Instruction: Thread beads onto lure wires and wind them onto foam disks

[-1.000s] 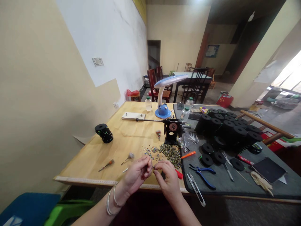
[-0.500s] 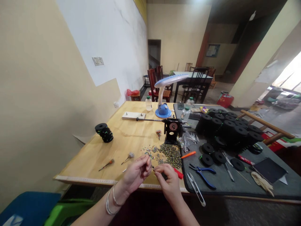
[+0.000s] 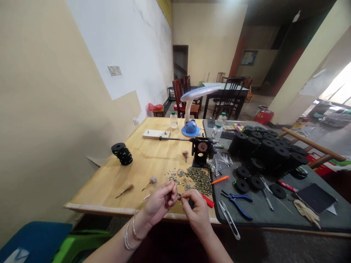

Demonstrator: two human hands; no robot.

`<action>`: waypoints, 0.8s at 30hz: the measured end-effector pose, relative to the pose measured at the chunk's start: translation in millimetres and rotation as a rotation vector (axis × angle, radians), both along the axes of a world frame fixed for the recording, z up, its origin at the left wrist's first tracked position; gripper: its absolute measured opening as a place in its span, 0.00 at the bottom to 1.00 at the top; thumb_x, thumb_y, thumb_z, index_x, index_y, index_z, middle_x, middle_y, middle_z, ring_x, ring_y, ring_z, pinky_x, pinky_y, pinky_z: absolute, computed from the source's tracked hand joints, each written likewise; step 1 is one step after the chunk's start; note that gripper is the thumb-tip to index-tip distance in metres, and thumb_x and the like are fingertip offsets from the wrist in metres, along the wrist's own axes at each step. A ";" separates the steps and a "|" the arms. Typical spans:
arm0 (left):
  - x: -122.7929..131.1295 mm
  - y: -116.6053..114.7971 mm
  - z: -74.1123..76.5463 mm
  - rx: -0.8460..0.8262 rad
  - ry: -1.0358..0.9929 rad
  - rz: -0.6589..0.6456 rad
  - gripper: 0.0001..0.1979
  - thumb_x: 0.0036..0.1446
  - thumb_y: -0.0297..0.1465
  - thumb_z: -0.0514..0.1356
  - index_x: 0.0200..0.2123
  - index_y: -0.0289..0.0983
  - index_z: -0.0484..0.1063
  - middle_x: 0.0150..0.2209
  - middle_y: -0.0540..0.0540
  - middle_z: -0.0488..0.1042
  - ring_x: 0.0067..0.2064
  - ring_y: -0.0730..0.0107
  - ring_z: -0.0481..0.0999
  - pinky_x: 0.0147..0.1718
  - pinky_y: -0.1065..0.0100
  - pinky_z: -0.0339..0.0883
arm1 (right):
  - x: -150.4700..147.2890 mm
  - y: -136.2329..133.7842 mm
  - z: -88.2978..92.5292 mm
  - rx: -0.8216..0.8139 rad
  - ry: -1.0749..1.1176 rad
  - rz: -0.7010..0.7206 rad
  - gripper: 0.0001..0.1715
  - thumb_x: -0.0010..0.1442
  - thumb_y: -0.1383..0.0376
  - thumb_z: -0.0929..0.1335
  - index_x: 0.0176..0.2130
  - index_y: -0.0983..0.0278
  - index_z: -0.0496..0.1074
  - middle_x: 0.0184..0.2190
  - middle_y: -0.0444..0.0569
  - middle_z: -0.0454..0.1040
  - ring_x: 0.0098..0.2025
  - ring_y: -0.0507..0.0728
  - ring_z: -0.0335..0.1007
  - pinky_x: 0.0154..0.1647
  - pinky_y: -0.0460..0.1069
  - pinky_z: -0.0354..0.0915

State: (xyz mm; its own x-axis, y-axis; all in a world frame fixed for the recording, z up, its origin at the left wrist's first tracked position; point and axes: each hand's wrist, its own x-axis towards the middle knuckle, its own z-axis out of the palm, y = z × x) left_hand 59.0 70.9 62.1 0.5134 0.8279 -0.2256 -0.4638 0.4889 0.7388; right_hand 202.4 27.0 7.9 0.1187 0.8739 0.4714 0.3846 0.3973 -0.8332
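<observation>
Close together over the table's front edge, my two hands are both closed in a pinch. My left hand (image 3: 160,199), with bangles on its wrist, presses thumb to fingers; anything between them is too small to make out. A small dark bead-like piece (image 3: 179,196) sits at the fingertips of my right hand (image 3: 196,208), facing my left fingers. Just beyond lies a heap of small yellow-and-black striped pieces (image 3: 199,179), with tiny coloured beads (image 3: 177,174) to its left. Beside my right hand a red object (image 3: 208,201) is partly hidden.
A black winding device (image 3: 201,151) with a long rod stands behind the heap, a blue lamp (image 3: 191,128) farther back. Blue-handled pliers (image 3: 238,202), thread snips (image 3: 229,221) and stacked black foam spools (image 3: 263,146) lie on the right mat. Another spool stack (image 3: 122,154) stands left.
Both hands hold almost the same pose, still pinched close together. The view has shifted very slightly; the things on the table stay where they were.
</observation>
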 end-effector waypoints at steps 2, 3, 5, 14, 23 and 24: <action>-0.1 0.0 -0.9 0.003 -0.003 0.005 0.14 0.53 0.33 0.63 0.22 0.34 0.64 0.19 0.53 0.64 0.18 0.82 0.59 0.19 0.77 0.50 | -0.5 -0.1 -0.7 0.005 -0.001 0.002 0.06 0.57 0.70 0.66 0.29 0.60 0.72 0.27 0.45 0.74 0.32 0.57 0.69 0.34 0.50 0.64; -0.2 0.2 -1.2 0.004 -0.006 0.010 0.14 0.53 0.33 0.63 0.22 0.34 0.64 0.19 0.53 0.64 0.19 0.82 0.59 0.19 0.77 0.50 | -0.5 -0.2 -1.6 0.003 -0.002 0.001 0.07 0.56 0.70 0.66 0.29 0.60 0.72 0.27 0.46 0.74 0.33 0.58 0.69 0.35 0.50 0.64; -0.6 0.8 -1.1 0.010 -0.016 0.022 0.14 0.54 0.33 0.63 0.22 0.33 0.64 0.19 0.54 0.63 0.19 0.82 0.59 0.18 0.78 0.49 | 0.5 -0.3 -4.2 -0.004 -0.002 0.000 0.07 0.57 0.71 0.66 0.29 0.60 0.71 0.28 0.46 0.74 0.33 0.58 0.69 0.36 0.51 0.64; -2.0 4.4 0.7 0.017 -0.043 0.029 0.14 0.53 0.32 0.63 0.21 0.33 0.64 0.19 0.53 0.64 0.18 0.83 0.59 0.18 0.78 0.48 | 9.6 -5.0 -18.3 -0.007 -0.068 -0.040 0.08 0.55 0.72 0.66 0.28 0.60 0.69 0.32 0.48 0.76 0.39 0.60 0.69 0.40 0.54 0.63; 1.2 2.7 1.3 0.015 -0.004 -0.012 0.14 0.54 0.33 0.63 0.22 0.33 0.65 0.19 0.53 0.63 0.19 0.82 0.59 0.18 0.77 0.48 | 9.7 -5.8 -5.5 -0.030 -0.109 -0.027 0.10 0.55 0.71 0.66 0.37 0.60 0.73 0.35 0.50 0.75 0.40 0.61 0.69 0.41 0.54 0.64; 1.5 2.4 1.9 0.016 0.000 -0.011 0.14 0.54 0.33 0.63 0.22 0.33 0.65 0.19 0.53 0.63 0.19 0.82 0.59 0.18 0.77 0.48 | 9.1 -4.9 -1.6 -0.026 -0.104 -0.022 0.10 0.55 0.70 0.67 0.38 0.60 0.73 0.35 0.50 0.75 0.40 0.61 0.69 0.41 0.54 0.64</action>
